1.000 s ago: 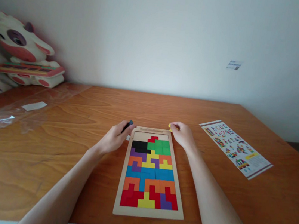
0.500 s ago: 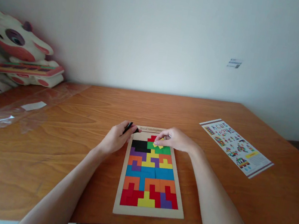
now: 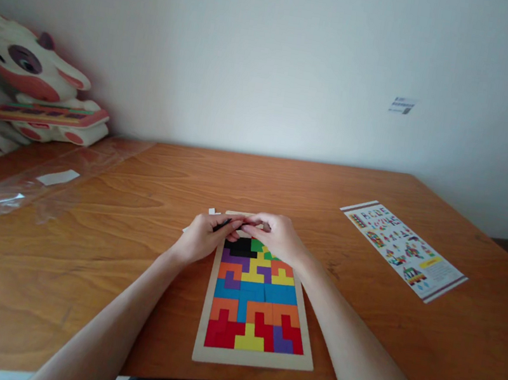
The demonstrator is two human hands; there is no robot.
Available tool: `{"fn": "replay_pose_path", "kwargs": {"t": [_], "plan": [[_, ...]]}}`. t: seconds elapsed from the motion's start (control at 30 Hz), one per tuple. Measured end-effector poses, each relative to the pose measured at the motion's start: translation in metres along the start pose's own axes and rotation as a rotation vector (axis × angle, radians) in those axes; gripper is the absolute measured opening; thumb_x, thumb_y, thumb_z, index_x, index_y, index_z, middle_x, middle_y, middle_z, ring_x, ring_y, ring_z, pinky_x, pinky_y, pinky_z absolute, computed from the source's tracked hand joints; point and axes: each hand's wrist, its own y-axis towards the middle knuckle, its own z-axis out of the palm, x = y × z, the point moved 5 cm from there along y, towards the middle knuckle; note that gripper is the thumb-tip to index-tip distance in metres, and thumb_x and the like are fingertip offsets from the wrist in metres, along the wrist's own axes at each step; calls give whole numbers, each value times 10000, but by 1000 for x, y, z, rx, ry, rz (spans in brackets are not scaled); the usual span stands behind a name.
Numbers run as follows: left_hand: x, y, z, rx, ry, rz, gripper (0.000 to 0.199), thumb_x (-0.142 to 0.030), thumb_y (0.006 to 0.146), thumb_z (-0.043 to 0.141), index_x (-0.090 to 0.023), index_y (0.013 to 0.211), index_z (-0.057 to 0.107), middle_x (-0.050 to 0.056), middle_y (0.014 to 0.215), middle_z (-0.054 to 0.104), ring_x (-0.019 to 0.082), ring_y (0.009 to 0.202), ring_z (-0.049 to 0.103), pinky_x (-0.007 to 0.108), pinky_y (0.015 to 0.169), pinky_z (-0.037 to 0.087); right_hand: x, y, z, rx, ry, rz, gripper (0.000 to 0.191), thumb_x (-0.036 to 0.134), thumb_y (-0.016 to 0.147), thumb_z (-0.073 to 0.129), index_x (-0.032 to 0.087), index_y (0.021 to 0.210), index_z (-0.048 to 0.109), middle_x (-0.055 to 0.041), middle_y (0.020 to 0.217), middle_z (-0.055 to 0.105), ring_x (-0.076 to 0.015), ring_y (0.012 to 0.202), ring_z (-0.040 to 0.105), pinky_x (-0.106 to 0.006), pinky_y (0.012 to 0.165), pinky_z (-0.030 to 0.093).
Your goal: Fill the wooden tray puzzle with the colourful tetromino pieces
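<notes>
A wooden puzzle board lies on the table, filled over most of its face with coloured block pieces. Above its upper left corner, my left hand is closed round black pieces. My right hand meets it over the top of the board, thumb and fingers pinched at the end of a dark piece between the hands. Both hands hide much of the board's top rows. Black and green pieces show just below the fingers.
A printed pattern sheet lies on the table at the right. Clear plastic wrapping is at the left, in front of a cow-shaped toy keyboard. Small white bits lie behind my left hand. A wall stands behind.
My right hand has moved left from the yellow piece to the fingers of my left hand. My left hand has shifted slightly right and down, uncovering white bits behind it.
</notes>
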Motion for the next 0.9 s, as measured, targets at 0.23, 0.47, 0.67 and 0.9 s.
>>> {"fn": "replay_pose_path", "kwargs": {"t": [0.23,0.47,0.67,0.9], "plan": [[1,0,-18,-117,325,178,312,-352,931,493,-217,1112,708,60,1048,730,206,992,674,296,886,518,-17,0,-17,-25,4,51,193,282,822,693,204,996,726,-57,948,750,-175,858,700,-314,783,557],[3,-2,-12,36,577,353,412,-62,815,456,-239,1079,718,43,1121,688,203,1045,618,336,953,473,-13,0,-2,19,-165,-19,138,286,871,646,243,934,760,-39,917,754,-183,833,692,-314,772,519],[3,-4,-8,72,652,335,416,-48,787,473,-260,1026,739,50,1039,654,205,970,610,337,887,495,-11,0,3,6,-395,-118,130,301,875,657,243,906,769,-62,918,692,-189,833,650,-330,778,475],[-2,-6,-8,87,574,322,371,-43,794,489,-237,979,745,50,1023,663,193,943,623,322,868,503,-14,1,-15,-58,-331,-80,254,369,943,529,228,921,740,-72,911,700,-188,825,642,-328,766,471]]}}
